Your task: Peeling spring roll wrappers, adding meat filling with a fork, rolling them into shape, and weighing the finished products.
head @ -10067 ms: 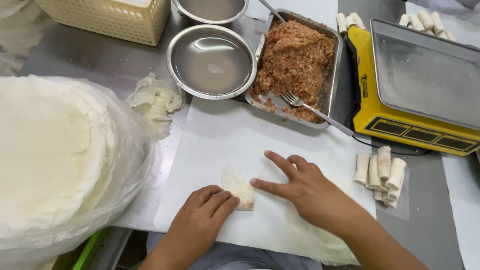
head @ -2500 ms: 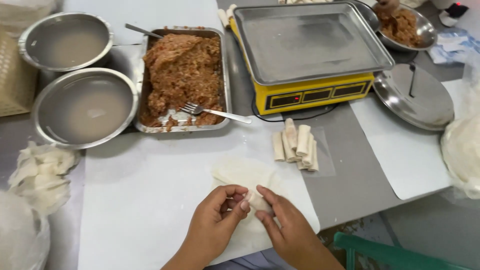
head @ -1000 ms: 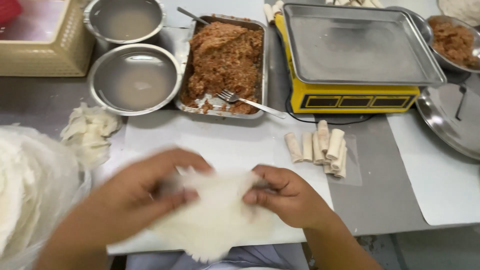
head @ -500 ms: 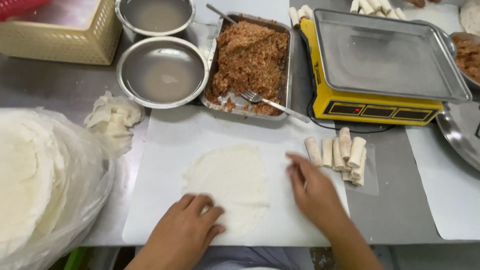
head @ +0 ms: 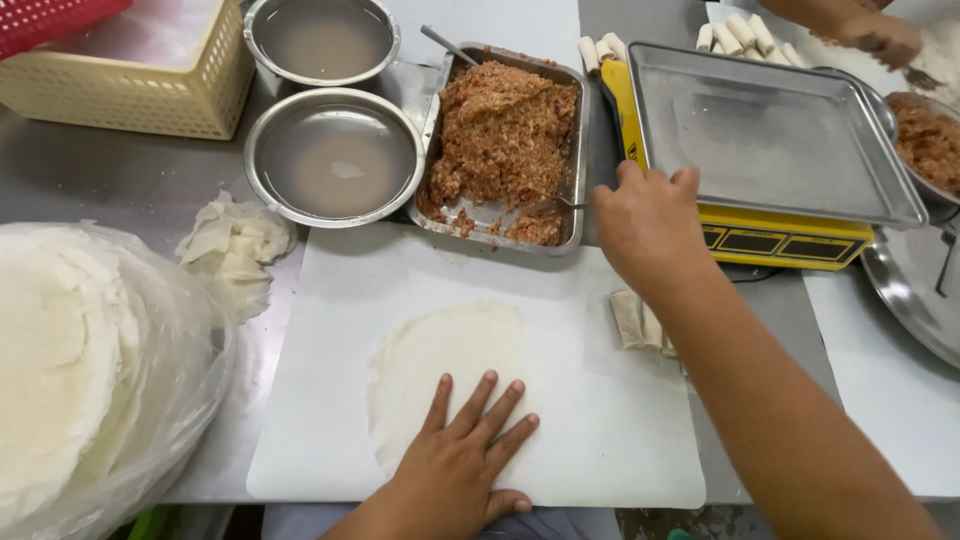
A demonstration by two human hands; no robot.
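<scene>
One wrapper (head: 440, 360) under left hand (head: 462, 445)

Two round steel bowls (head: 335, 160) of cloudy water, a cream plastic basket (head: 140, 75), and a yellow scale (head: 770, 150) sit on the steel surface (head: 100, 180).

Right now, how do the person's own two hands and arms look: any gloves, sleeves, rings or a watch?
Both are bare. The left hand and the right hand wear no gloves, and no ring shows. The right forearm has no sleeve or watch. Fingernails are short and unpainted.
</scene>
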